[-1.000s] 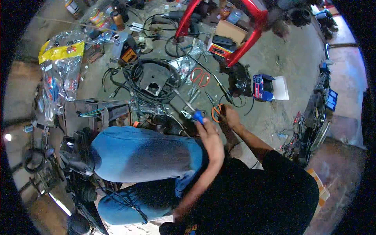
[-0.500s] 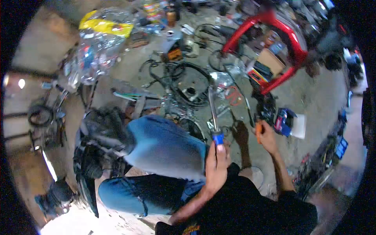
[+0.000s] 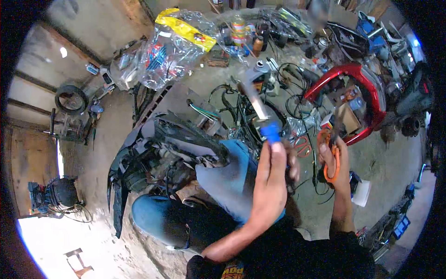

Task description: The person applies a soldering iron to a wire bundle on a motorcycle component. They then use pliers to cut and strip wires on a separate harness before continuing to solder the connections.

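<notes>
My left hand (image 3: 269, 181) is closed around the blue handle of a tool (image 3: 270, 131) with a silver shaft, which is smeared by motion and points up and away from me. I cannot make out the tool's exact kind. To its right, my right hand (image 3: 343, 162) grips orange-handled scissors (image 3: 332, 162), their dark blades pointing upward. Left of my hands, a black plastic vehicle panel (image 3: 179, 135) leans by my bent knee in blue jeans (image 3: 237, 158). Red-orange loops (image 3: 303, 146) lie on the floor between the hands.
Black cables (image 3: 227, 104) lie on the concrete floor ahead. A red curved vehicle part (image 3: 381, 104) surrounds boxes at the right. Clear plastic bags with a yellow strip (image 3: 186, 30) lie at the back left. A small tyre (image 3: 70, 99) is farther left.
Both hands have moved up, the left also rightward, with their tools still held. The scissors now show more fully. My view has shifted, bringing the black panel more into sight.
</notes>
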`<state>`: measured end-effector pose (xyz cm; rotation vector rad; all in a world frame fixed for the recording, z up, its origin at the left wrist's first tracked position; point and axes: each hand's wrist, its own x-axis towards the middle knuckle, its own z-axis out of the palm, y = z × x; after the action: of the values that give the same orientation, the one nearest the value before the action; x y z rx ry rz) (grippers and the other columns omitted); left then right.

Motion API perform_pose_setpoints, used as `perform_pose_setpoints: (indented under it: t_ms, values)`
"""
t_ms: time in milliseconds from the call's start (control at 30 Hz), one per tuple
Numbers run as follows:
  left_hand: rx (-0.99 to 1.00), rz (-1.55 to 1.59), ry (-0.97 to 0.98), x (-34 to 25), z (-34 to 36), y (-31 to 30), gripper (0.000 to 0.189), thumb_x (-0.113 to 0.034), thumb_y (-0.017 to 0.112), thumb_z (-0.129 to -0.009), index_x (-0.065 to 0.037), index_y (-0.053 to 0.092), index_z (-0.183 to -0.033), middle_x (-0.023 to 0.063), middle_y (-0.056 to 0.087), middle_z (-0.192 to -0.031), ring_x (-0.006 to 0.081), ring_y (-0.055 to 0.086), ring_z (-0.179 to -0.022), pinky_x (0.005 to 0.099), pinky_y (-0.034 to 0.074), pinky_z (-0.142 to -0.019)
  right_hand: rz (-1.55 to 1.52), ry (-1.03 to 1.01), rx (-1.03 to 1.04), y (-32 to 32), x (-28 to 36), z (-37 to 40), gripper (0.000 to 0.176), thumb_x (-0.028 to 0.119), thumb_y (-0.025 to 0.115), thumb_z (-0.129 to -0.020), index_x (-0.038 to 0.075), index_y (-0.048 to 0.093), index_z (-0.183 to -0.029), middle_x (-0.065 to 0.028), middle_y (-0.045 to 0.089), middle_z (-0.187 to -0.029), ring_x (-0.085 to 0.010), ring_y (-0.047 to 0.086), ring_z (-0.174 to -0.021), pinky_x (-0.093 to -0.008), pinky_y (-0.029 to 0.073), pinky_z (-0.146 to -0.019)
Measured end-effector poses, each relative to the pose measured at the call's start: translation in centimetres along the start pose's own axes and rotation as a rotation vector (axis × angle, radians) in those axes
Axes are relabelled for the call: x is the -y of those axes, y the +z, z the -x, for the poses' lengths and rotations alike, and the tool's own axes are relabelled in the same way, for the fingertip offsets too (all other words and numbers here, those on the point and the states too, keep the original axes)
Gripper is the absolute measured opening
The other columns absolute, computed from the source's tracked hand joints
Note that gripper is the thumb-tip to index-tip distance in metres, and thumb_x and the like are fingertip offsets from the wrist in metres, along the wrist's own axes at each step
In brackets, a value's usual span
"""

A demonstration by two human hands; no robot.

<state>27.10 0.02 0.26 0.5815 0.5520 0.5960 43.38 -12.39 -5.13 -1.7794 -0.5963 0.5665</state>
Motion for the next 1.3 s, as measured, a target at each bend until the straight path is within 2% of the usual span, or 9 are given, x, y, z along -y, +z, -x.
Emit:
perform_pose_setpoints:
  t_ms: [100, 167, 400, 433, 533, 567, 700, 1067, 1300]
  values:
    - [-0.234, 0.137, 0.080, 3.5, -2.1, 0.2, 0.037, -0.045, 0.044, -0.111, -0.008, 0.049, -0.113, 0.0014, 0.046, -0.092, 0.0143, 0.045, -0.077, 0.0319, 0.041, -0.072, 0.221, -0.148, 0.134, 1.2, 1.3, -3.6, 0.025, 0.018, 0.076, -0.095, 0.001, 0.061, -0.107, 0.0007, 0.060, -0.085, -0.0083, 0.055, -0.078, -0.0283, 0.049, -0.068]
    - [-0.347, 0.122, 0.078, 5.1, -3.6, -0.2, 0.038, -0.046, 0.045, -0.111, -0.009, 0.050, -0.114, 0.0012, 0.048, -0.093, 0.0136, 0.046, -0.077, 0.0313, 0.041, -0.071, 0.400, -0.136, 0.195, 1.9, 3.0, -5.6, 0.032, 0.022, 0.082, -0.089, 0.002, 0.057, -0.090, -0.0015, 0.056, -0.076, -0.0095, 0.050, -0.072, -0.0307, 0.047, -0.064]
    - [-0.605, 0.082, 0.068, 8.1, -7.9, -2.9, 0.041, -0.046, 0.043, -0.111, -0.008, 0.054, -0.121, 0.0010, 0.052, -0.098, 0.0114, 0.049, -0.078, 0.0283, 0.044, -0.067, 0.701, -0.334, 0.388, 2.9, 4.2, -11.7, 0.045, 0.034, 0.085, -0.083, -0.001, 0.057, -0.079, -0.0110, 0.051, -0.068, -0.0211, 0.045, -0.061, -0.0389, 0.041, -0.059]
    - [-0.625, 0.079, 0.056, 7.8, -8.0, -3.2, 0.041, -0.046, 0.043, -0.111, -0.008, 0.054, -0.123, 0.0010, 0.052, -0.098, 0.0114, 0.048, -0.078, 0.0282, 0.044, -0.067, 0.763, -0.314, 0.428, 3.1, 4.1, -12.5, 0.043, 0.035, 0.084, -0.082, -0.001, 0.062, -0.078, -0.0135, 0.055, -0.068, -0.0277, 0.051, -0.061, -0.0411, 0.043, -0.060]
    - [-0.686, 0.058, 0.041, 6.6, -8.3, -3.5, 0.043, -0.048, 0.045, -0.110, -0.009, 0.055, -0.126, 0.0001, 0.053, -0.100, 0.0106, 0.047, -0.078, 0.0269, 0.043, -0.068, 0.816, -0.412, 0.562, 4.6, 4.3, -14.3, 0.040, 0.037, 0.083, -0.082, 0.000, 0.066, -0.082, -0.0149, 0.060, -0.069, -0.0338, 0.059, -0.064, -0.0435, 0.046, -0.061]
    - [-0.698, 0.037, 0.054, 6.5, -8.5, -3.7, 0.043, -0.048, 0.045, -0.110, -0.009, 0.056, -0.125, -0.0003, 0.053, -0.100, 0.0102, 0.047, -0.078, 0.0265, 0.043, -0.068, 0.755, -0.541, 0.558, 5.2, 2.8, -15.1, 0.046, 0.033, 0.084, -0.083, -0.001, 0.054, -0.073, -0.0145, 0.050, -0.063, -0.0301, 0.047, -0.056, -0.0411, 0.039, -0.055]
    - [-0.710, 0.027, 0.084, 7.2, -9.2, -5.1, 0.045, -0.050, 0.043, -0.111, -0.009, 0.055, -0.126, -0.0027, 0.047, -0.091, 0.0078, 0.041, -0.073, 0.0246, 0.036, -0.063, 0.796, -0.565, 0.678, 7.8, 2.0, -17.8, 0.042, 0.032, 0.080, -0.085, -0.001, 0.056, -0.076, -0.0158, 0.054, -0.065, -0.0362, 0.052, -0.061, -0.0421, 0.043, -0.059]
    - [-0.819, -0.050, 0.008, 6.7, -7.8, -5.4, 0.045, -0.050, 0.045, -0.110, -0.009, 0.055, -0.126, -0.0048, 0.047, -0.090, 0.0058, 0.038, -0.070, 0.0247, 0.033, -0.060, 0.805, -0.720, 0.924, 15.3, 2.3, -23.9, 0.035, 0.030, 0.077, -0.082, -0.001, 0.061, -0.083, -0.0186, 0.060, -0.071, -0.0405, 0.062, -0.068, -0.0457, 0.048, -0.063]
    - [-0.704, 0.089, -0.027, 6.8, -7.0, -6.3, 0.046, -0.047, 0.048, -0.109, -0.008, 0.055, -0.132, -0.0011, 0.049, -0.093, 0.0091, 0.042, -0.069, 0.0254, 0.037, -0.061, 0.867, -0.752, 1.054, 17.1, 3.6, -25.4, 0.035, 0.030, 0.075, -0.080, 0.000, 0.058, -0.079, -0.0191, 0.059, -0.069, -0.0426, 0.063, -0.070, -0.0478, 0.047, -0.062]
